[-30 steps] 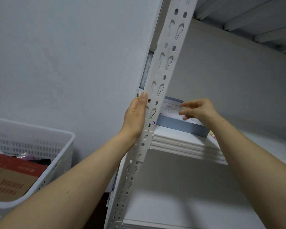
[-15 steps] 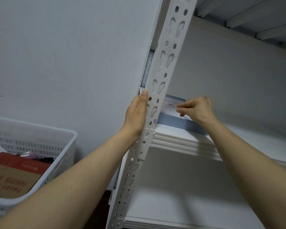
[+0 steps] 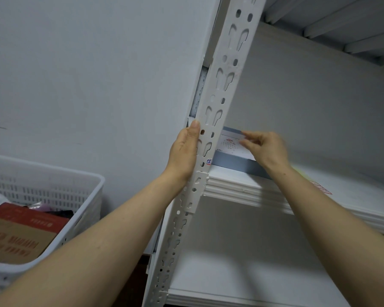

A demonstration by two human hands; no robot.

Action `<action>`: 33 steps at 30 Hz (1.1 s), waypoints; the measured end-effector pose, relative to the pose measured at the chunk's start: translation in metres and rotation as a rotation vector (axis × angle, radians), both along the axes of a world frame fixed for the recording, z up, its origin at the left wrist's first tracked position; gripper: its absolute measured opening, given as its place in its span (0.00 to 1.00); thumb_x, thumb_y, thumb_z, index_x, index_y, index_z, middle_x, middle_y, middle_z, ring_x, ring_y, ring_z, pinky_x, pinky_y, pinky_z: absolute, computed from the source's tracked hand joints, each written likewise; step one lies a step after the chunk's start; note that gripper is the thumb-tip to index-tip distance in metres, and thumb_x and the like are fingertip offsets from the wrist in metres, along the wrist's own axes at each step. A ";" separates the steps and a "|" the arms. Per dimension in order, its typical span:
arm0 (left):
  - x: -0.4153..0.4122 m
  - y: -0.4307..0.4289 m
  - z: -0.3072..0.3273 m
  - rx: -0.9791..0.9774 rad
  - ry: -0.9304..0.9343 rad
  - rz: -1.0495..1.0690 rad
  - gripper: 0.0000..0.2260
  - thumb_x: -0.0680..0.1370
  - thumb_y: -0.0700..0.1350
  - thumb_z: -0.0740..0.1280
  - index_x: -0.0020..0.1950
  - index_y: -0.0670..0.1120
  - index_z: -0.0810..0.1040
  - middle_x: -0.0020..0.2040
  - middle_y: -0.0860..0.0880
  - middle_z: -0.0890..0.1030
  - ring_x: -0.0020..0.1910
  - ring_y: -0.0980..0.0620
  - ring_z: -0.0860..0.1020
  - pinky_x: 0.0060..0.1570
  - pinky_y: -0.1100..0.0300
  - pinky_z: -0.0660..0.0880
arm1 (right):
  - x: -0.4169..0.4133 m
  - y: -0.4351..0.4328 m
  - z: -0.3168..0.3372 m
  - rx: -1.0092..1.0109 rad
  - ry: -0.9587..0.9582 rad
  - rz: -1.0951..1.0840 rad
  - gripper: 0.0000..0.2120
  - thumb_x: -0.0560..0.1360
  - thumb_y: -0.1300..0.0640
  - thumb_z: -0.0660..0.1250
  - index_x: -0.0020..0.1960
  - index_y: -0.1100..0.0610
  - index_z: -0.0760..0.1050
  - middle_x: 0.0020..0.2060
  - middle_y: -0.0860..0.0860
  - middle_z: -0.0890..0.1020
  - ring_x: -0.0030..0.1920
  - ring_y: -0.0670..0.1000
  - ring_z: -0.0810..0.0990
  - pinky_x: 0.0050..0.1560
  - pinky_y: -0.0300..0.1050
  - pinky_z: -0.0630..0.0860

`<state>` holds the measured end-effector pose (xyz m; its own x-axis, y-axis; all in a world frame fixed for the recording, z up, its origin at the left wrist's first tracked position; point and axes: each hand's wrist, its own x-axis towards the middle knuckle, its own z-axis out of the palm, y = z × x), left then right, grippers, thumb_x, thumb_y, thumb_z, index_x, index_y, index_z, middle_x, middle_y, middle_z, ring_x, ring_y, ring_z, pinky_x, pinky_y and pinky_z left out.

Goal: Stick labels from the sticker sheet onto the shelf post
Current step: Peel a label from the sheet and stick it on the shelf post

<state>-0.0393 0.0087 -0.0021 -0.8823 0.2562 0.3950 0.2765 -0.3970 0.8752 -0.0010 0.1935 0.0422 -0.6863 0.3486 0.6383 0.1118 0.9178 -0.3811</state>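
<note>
Peeling a label seems the step in hand: the right hand (image 3: 268, 149) pinches at the sheet (image 3: 228, 145), which lies on a box (image 3: 231, 161) at the shelf's (image 3: 242, 189) left edge, just behind the post (image 3: 222, 91). The left hand (image 3: 183, 151) grips the post. Next, the label needs lifting free without curling.

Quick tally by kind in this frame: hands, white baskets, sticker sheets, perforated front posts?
Hands: 2 (left hand, right hand)
White basket: 1
Sticker sheet: 1
Front shelf post: 1
Total: 5
</note>
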 end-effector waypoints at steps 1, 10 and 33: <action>0.000 0.000 0.000 0.001 0.000 -0.004 0.19 0.80 0.58 0.53 0.58 0.47 0.75 0.45 0.56 0.79 0.43 0.63 0.77 0.33 0.78 0.71 | 0.003 -0.006 0.000 0.016 0.050 0.015 0.12 0.74 0.55 0.68 0.57 0.52 0.81 0.53 0.50 0.84 0.54 0.51 0.80 0.57 0.47 0.74; -0.002 0.001 0.001 0.001 0.036 0.016 0.18 0.80 0.58 0.54 0.54 0.46 0.75 0.43 0.55 0.79 0.42 0.59 0.78 0.37 0.73 0.74 | 0.039 -0.089 -0.033 -0.609 -0.012 0.331 0.05 0.71 0.64 0.70 0.46 0.59 0.80 0.32 0.55 0.78 0.25 0.47 0.71 0.24 0.41 0.73; 0.005 0.000 0.005 -0.045 -0.025 0.015 0.21 0.80 0.60 0.54 0.59 0.47 0.74 0.57 0.50 0.78 0.60 0.51 0.76 0.66 0.51 0.69 | 0.014 -0.102 -0.044 -0.540 0.113 0.260 0.20 0.58 0.55 0.62 0.33 0.75 0.67 0.26 0.57 0.65 0.28 0.52 0.60 0.28 0.44 0.57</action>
<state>-0.0340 0.0091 0.0030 -0.8956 0.2595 0.3612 0.2602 -0.3529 0.8988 0.0131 0.0911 -0.0016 -0.7305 0.4737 0.4919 -0.1582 0.5834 -0.7966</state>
